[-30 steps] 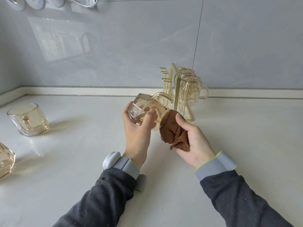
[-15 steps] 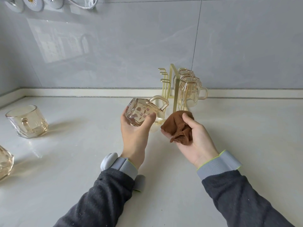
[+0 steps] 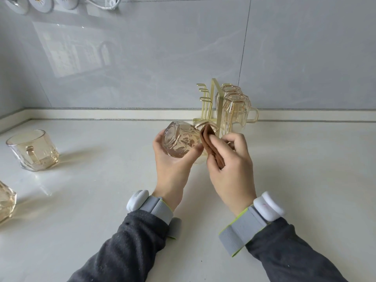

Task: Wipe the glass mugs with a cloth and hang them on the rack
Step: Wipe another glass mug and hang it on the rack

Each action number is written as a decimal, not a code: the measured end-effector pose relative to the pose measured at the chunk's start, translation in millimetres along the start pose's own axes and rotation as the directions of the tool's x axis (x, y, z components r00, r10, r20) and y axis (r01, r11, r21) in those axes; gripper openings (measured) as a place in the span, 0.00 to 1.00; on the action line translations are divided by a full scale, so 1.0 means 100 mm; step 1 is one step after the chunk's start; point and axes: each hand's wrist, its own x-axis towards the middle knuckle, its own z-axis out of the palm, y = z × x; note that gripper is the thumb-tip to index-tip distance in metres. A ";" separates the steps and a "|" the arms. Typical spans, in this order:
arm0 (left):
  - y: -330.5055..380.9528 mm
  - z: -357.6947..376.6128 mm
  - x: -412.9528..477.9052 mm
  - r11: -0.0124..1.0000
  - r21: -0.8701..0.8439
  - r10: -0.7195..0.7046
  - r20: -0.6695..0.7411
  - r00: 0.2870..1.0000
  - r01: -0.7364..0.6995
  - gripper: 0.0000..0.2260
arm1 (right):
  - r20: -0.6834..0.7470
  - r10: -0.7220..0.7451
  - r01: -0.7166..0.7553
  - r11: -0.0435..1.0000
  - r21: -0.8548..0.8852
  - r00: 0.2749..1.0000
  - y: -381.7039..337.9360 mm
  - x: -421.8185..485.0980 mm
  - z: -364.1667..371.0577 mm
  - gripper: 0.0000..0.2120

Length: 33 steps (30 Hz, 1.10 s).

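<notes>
Two mugs (image 3: 237,110) hang upside down on the right side of the rack (image 3: 212,102), so that share of the job looks done. A third mug (image 3: 181,140) is held just in front of the rack, lying on its side with its base toward the camera. The left hand (image 3: 173,165) cups it from below, fingers curled round the glass. The right hand (image 3: 232,169) pinches a folded brown cloth (image 3: 212,148) between thumb and fingers and presses it against the mug near the handle. I judge this one to be mid-wipe and not yet ready to hang. The hooks (image 3: 203,94) on the rack's left side are bare (room enough, it seems, for what remains). Well to the left of the rack an upright mug (image 3: 33,150) stands on the desk (image 3: 101,200). Farther left, another piece of amber glass (image 3: 6,200) is cut off by the frame edge. Both seem to await wiping and hanging, which would put the task at roughly its midpoint.
</notes>
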 end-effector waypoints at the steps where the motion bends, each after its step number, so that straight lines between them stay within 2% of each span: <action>1: 0.00 0.00 0.00 1.000 -0.005 0.007 0.003 1.000 -0.007 0.39 | 0.026 -0.005 0.005 1.000 -0.002 1.000 0.00 -0.01 0.00 0.18; 6: 0.02 0.00 -0.01 0.998 -0.055 0.019 -0.025 1.000 -0.020 0.38 | 0.184 0.062 -0.064 0.998 0.007 0.981 -0.07 -0.04 0.00 0.24; 13: 0.02 -0.02 0.02 0.995 -0.079 0.052 -0.067 0.996 -0.057 0.35 | 0.393 0.176 -0.206 0.978 0.034 0.903 -0.14 -0.06 0.01 0.28; 16: 0.03 -0.01 0.00 0.994 -0.079 0.077 -0.046 0.996 -0.080 0.35 | 0.393 0.199 -0.227 0.974 0.024 0.898 -0.16 -0.05 -0.01 0.30; 20: 0.01 -0.01 -0.02 0.991 0.009 0.135 -0.011 0.991 -0.135 0.34 | 0.408 0.327 -0.356 0.934 -0.005 0.852 -0.17 0.02 -0.05 0.30; 25: 0.00 -0.01 -0.06 0.971 0.140 0.185 0.055 0.981 -0.191 0.37 | 0.475 0.453 -0.585 0.792 0.173 0.754 -0.13 0.10 -0.11 0.22; 29: 0.00 -0.01 -0.06 0.967 0.152 0.200 0.047 0.979 -0.204 0.36 | 0.479 0.459 -0.601 0.774 0.199 0.749 -0.14 0.11 -0.13 0.21; 33: -0.01 -0.01 -0.05 0.975 0.112 0.190 0.033 0.981 -0.193 0.36 | 0.456 0.424 -0.551 0.812 0.192 0.783 -0.17 0.08 -0.14 0.22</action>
